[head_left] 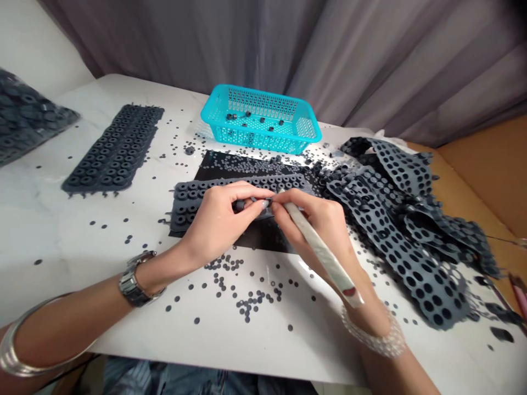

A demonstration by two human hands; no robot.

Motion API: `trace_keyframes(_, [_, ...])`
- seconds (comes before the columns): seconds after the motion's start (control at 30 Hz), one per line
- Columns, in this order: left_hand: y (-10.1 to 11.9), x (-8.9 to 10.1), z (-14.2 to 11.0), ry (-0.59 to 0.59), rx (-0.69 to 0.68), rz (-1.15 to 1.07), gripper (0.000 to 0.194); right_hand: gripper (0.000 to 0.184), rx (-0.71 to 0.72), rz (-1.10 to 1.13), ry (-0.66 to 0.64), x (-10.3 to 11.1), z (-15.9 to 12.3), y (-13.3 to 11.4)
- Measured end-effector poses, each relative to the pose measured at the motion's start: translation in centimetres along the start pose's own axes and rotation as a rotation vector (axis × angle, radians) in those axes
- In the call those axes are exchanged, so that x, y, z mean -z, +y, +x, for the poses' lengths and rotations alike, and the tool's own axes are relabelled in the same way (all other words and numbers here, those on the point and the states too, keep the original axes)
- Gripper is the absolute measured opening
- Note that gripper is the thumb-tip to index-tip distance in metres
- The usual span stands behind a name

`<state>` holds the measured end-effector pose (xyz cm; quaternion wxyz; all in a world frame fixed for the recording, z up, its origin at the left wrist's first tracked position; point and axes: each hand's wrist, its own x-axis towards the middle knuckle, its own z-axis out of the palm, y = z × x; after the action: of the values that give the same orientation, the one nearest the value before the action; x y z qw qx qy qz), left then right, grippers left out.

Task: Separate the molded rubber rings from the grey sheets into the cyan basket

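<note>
Forearms (74, 326), left hand (218, 219) tight on dark piece (239, 206), right hand (329, 219) round pale tool (321, 249); white table (185, 343) (discs (196, 320) about), curtain (349, 55) behind.

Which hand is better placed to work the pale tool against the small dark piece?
Right, probably: the right hand grips the pale tool, its far end close to the small dark piece. The left hand, pinching that piece, seems better suited to steadying it.

No lettering, brand, number or sign can be read, either on the turquoise basket (255, 138) or anywhere around it.
</note>
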<state>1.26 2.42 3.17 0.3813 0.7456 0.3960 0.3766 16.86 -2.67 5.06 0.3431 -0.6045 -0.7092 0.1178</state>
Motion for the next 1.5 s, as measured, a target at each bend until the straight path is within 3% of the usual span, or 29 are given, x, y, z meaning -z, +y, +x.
trace_keyframes(0.2, [0.0,0.1,0.2,-0.051,0.154,-0.136,0.020,0.013,-0.001,-0.063,0.034,-0.2,0.1,0.5])
trace_keyframes(0.4, [-0.2,0.2,0.4,-0.094,0.366,-0.449,0.019,0.013,-0.067,-0.129,0.117,0.5,0.3,1.6])
trace_keyframes(0.67, [-0.8,0.3,0.6,-0.203,0.536,-0.834,0.021,0.013,-0.100,0.009,0.049,0.8,0.2,0.6])
trace_keyframes(0.77, [-0.8,0.3,0.8,-0.255,0.603,-1.053,0.017,0.017,-0.116,-0.060,0.133,0.8,0.3,0.6])
trace_keyframes(0.93, [-0.3,0.4,1.1,-0.239,0.747,-1.342,0.019,0.024,-0.195,-0.188,0.290,1.5,0.6,1.7])
trace_keyframes(1.3, [-0.3,0.7,1.1,-0.177,0.845,-1.325,0.022,0.040,-0.256,-0.389,0.332,2.9,0.6,4.4])
trace_keyframes(1.5, [0.3,0.8,0.9,-0.211,0.820,-1.259,0.022,0.029,-0.409,-0.470,0.268,4.1,0.5,6.8])
